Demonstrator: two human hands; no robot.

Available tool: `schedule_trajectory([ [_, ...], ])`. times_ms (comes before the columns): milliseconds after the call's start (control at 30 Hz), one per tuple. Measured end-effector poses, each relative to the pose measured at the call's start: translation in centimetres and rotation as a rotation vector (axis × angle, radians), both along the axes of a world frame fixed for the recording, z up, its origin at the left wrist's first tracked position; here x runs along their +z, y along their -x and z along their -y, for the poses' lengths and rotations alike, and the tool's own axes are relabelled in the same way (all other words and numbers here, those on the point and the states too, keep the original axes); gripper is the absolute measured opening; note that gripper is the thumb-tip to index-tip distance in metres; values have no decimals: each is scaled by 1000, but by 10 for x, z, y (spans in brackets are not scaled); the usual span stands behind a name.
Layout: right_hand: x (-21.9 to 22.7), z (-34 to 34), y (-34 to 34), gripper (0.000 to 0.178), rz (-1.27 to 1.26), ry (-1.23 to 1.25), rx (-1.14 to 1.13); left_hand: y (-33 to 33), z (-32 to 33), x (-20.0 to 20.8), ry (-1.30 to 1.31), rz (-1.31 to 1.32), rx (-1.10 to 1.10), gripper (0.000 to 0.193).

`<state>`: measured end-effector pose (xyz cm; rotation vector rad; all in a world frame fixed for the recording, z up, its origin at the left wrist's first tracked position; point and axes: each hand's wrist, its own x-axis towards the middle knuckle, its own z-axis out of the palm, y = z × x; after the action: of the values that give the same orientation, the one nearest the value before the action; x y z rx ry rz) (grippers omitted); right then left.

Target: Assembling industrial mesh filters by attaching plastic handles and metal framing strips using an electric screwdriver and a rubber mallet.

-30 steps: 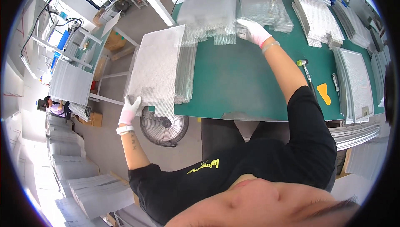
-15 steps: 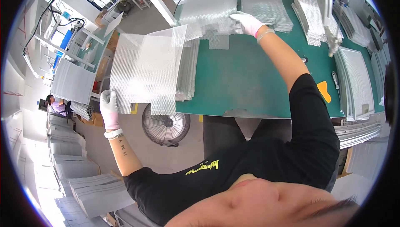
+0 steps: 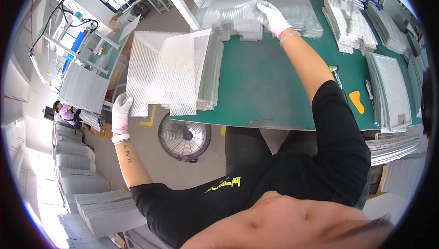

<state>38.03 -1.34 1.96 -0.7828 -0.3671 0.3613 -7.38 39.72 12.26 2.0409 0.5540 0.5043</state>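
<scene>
My left hand (image 3: 121, 113), in a white glove, pinches the near left corner of a metal mesh sheet (image 3: 145, 73). That sheet lies over a stack of similar sheets (image 3: 211, 75) on the table's left side and sticks out past the table edge. My right hand (image 3: 273, 19), also gloved, reaches to the far side. Its fingers close on the right edge of another mesh sheet (image 3: 233, 9) on the back pile, and the sheet bows near the fingers. The fingertips are partly hidden by the mesh.
Further mesh piles stand on the green table (image 3: 265, 80), at back centre (image 3: 297, 16) and right (image 3: 343, 25). Framed panels (image 3: 388, 91), an orange scraper (image 3: 356, 102) and a hammer-like tool (image 3: 335, 71) lie at right. A floor fan (image 3: 185, 135) stands below the near left edge.
The sheet in my left hand has shifted right onto the left stack, off the back pile. My right hand has moved slightly away from me, and the back sheet now bows.
</scene>
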Motion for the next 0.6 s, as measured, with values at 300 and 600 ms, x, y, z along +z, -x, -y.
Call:
schedule_trajectory([
  [300, 24, -18, -1, 25, -68, -140, 16, -2, -13, -24, 182, 95, 32, 39],
  [600, -3, 1, -1, 51, 191, 703, -187, 52, 28, -12, 387, 502, 92, 34],
])
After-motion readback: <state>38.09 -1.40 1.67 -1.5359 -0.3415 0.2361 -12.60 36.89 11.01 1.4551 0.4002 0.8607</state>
